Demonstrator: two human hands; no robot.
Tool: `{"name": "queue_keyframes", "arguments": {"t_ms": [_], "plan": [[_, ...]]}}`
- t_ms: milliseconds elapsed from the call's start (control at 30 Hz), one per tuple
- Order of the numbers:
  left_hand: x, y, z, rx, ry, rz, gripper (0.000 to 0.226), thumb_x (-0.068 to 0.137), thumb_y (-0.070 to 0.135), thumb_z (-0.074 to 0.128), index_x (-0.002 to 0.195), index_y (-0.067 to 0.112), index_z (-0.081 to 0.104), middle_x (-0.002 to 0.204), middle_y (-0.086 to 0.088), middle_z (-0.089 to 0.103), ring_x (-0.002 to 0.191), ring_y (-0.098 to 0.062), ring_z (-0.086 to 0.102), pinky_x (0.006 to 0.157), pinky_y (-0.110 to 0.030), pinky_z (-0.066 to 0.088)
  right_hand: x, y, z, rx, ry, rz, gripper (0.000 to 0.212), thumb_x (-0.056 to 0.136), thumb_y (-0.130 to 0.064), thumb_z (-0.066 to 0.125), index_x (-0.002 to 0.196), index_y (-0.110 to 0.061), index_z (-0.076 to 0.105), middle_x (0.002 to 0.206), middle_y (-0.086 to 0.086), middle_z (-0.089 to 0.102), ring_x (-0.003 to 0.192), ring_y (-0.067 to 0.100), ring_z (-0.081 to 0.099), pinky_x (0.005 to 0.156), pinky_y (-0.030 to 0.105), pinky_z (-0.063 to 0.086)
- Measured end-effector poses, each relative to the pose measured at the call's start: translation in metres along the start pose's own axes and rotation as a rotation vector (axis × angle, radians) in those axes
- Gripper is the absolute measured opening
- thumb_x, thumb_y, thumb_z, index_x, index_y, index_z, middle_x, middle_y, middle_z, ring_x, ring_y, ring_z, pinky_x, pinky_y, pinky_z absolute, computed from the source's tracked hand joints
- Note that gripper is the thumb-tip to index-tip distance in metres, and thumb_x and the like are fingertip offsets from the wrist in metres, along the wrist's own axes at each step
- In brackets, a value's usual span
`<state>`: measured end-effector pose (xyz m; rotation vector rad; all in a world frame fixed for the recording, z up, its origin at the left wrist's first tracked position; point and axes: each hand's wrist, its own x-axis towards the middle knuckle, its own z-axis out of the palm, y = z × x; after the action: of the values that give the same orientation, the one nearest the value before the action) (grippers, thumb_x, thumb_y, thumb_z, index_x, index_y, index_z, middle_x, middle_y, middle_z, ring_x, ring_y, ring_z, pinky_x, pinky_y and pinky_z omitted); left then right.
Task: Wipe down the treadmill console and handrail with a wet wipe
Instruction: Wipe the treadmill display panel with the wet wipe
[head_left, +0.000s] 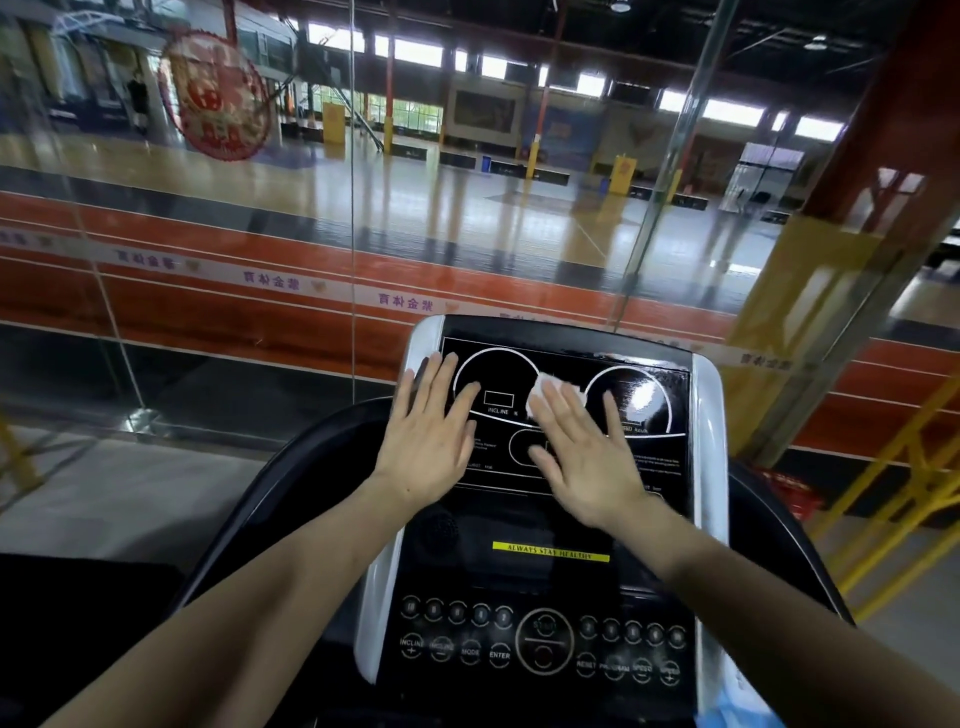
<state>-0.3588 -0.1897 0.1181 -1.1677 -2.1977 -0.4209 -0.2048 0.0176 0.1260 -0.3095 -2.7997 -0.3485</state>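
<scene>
The wet wipe (545, 391) lies on the top part of the treadmill console (550, 525), between the two round dials, and only a small white bit of it peeks out from under the fingers. The right hand (587, 452) lies flat on it with straight fingers spread out, pressing it down on the black panel. The wipe could slip out from under those flat fingers, because nothing pinches it, and then the bare hand would rub the panel and clean nothing. The panel by the right dial looks shiny and wet, so the hand might slide too far. Lower down sit the buttons (543, 644), and a hard press there could switch the machine on. The left hand (431, 431) is flat too, fingers straight and spread, resting on the left side of the console by its silver edge (421, 358) and holding nothing. Both arms reach forward from below. The handrail (270, 499) curves around in black, and neither hand touches it.
</scene>
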Motion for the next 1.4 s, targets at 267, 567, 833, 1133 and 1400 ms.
{"name": "queue_keyframes", "arguments": {"t_ms": [267, 567, 833, 1133, 1400], "plan": [[-0.001, 0.015, -0.001, 0.004, -0.008, 0.026, 0.054, 0.105, 0.038, 0.029, 0.153, 0.016, 0.04, 0.17, -0.02, 0.024, 0.162, -0.035, 0.009, 0.129, -0.058, 0.014, -0.082, -0.013, 0.025, -0.021, -0.077, -0.167, 0.067, 0.111, -0.056, 0.021, 0.169, -0.027, 0.001, 0.177, -0.007, -0.006, 0.163, 0.015, -0.006, 0.129, 0.06, -0.001], [0.01, 0.036, -0.003, -0.027, -0.005, 0.024, 0.05, 0.105, 0.035, 0.04, 0.152, 0.016, 0.043, 0.168, -0.019, 0.028, 0.162, -0.033, 0.009, 0.129, -0.057, 0.014, 0.025, 0.053, -0.021, -0.008, -0.019, 0.039, 0.066, 0.108, -0.058, 0.005, 0.167, -0.032, -0.012, 0.174, -0.012, -0.018, 0.162, 0.013, -0.011, 0.128, 0.06, -0.011], [-0.001, 0.042, 0.006, -0.014, 0.0, 0.054, 0.05, 0.104, 0.033, 0.044, 0.151, 0.016, 0.042, 0.166, -0.02, 0.031, 0.16, -0.035, 0.017, 0.128, -0.057, 0.017, -0.079, 0.021, 0.026, 0.026, -0.035, -0.094, 0.066, 0.111, -0.054, 0.019, 0.169, -0.027, 0.0, 0.177, -0.006, -0.006, 0.163, 0.016, -0.009, 0.128, 0.062, 0.0], [0.012, 0.059, 0.001, 0.001, -0.034, 0.048, 0.051, 0.104, 0.035, 0.043, 0.152, 0.017, 0.045, 0.167, -0.019, 0.03, 0.161, -0.034, 0.013, 0.129, -0.057, 0.014, -0.022, 0.07, -0.008, -0.03, -0.027, -0.028, 0.068, 0.109, -0.06, 0.014, 0.168, -0.03, -0.003, 0.175, -0.01, -0.009, 0.163, 0.016, -0.002, 0.128, 0.061, -0.008], [0.019, 0.069, 0.001, 0.002, -0.043, 0.049, 0.053, 0.104, 0.036, 0.038, 0.153, 0.016, 0.044, 0.167, -0.019, 0.03, 0.161, -0.034, 0.012, 0.13, -0.057, 0.013, -0.037, 0.067, 0.003, 0.028, -0.004, 0.021, 0.069, 0.109, -0.058, 0.016, 0.168, -0.029, -0.003, 0.176, -0.008, -0.01, 0.162, 0.015, -0.011, 0.129, 0.061, -0.002]]}}
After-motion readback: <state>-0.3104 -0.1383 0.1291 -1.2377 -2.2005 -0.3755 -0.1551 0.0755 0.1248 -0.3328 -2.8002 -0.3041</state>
